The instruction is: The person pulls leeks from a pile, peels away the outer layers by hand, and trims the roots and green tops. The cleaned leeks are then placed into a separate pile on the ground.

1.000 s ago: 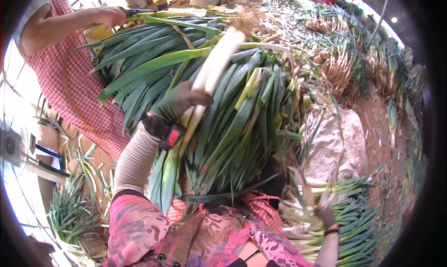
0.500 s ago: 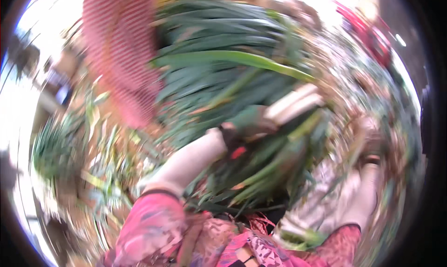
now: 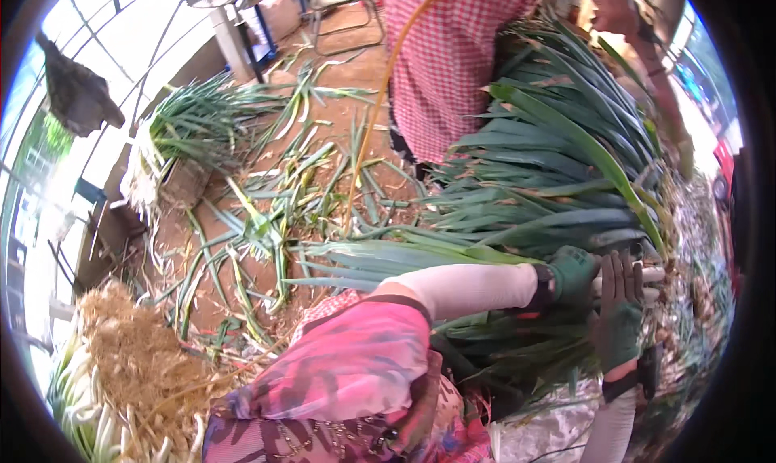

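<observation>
My left hand (image 3: 572, 275), in a green glove, is closed around a bunch of leeks. The leeks' white stalks (image 3: 651, 275) stick out to the right, and their long leaves (image 3: 347, 261) trail left beneath my sleeved forearm. My right hand (image 3: 621, 305), gloved in grey and green, lies across the stalks just beside the left one, fingers stretched out straight. By its wrist is a dark object (image 3: 649, 370) too unclear to name. Right beyond my hands lies a big heap of leeks (image 3: 550, 180), leaves pointing left. More dark green leaves (image 3: 509, 354) lie below my left forearm.
A co-worker in a red checked apron (image 3: 440, 75) stands beyond the heap, an arm (image 3: 618, 10) reaching over it. Another leek pile (image 3: 202, 124) stands at the far left. Leeks with tan roots (image 3: 137, 342) lie at the near left. Leaf scraps (image 3: 267, 229) litter the brown floor.
The view has swung left, so the heap and the co-worker's apron now appear farther right. My right hand has come from the right onto the stalks, while my left still grips the bunch.
</observation>
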Demonstrator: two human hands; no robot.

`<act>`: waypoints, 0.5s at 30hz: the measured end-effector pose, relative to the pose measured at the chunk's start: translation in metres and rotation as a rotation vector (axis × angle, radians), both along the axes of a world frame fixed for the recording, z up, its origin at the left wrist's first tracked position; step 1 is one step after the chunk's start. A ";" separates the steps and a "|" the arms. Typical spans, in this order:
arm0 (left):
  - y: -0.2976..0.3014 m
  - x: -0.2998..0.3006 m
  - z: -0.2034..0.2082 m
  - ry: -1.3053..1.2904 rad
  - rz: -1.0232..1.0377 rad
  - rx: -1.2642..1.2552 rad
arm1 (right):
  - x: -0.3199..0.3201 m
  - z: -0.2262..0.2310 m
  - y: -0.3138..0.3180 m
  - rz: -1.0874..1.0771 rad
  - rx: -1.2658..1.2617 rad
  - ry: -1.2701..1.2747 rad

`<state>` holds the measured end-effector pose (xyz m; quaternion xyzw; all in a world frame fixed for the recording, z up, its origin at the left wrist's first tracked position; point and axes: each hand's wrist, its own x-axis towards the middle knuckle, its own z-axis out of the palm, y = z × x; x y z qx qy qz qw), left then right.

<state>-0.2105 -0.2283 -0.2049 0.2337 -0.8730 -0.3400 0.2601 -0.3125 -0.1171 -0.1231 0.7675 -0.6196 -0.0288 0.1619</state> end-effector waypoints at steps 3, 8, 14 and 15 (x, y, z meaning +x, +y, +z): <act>0.035 0.031 0.016 0.144 -0.048 0.021 | -0.011 0.004 0.017 0.083 -0.015 0.102; 0.062 0.048 0.022 0.435 -0.113 -0.332 | 0.038 0.058 0.071 -0.018 -0.022 0.140; 0.057 0.075 0.110 0.364 -0.611 -0.315 | -0.008 0.117 0.177 -0.277 -0.126 0.600; 0.063 0.078 0.119 0.428 -0.568 -0.390 | -0.016 0.125 0.219 -0.376 -0.181 0.632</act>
